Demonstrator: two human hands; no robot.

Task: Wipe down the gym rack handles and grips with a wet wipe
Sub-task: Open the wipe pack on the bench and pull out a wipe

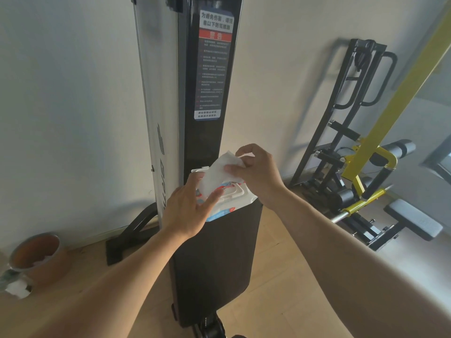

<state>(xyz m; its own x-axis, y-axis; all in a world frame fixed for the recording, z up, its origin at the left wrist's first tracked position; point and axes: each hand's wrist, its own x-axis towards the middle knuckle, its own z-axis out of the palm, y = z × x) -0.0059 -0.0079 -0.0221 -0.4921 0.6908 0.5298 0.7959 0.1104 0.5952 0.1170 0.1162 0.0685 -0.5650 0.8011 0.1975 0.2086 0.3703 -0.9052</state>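
Brown pot [36, 258] (tissue inside) on wooden floor [268, 301].

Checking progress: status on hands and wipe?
Left hand pins wipe pack on bench. Right hand pinches wet wipe, half out. No wiping yet. Nothing obstructing.

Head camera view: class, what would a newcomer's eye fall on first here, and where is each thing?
In the middle, the right hand pinches a white wet wipe being drawn from an open wipes pack, which the left hand steadies on top of a black padded bench. Behind them a tall black column carries a warning label with a red band. To the right stands a black and yellow gym rack.
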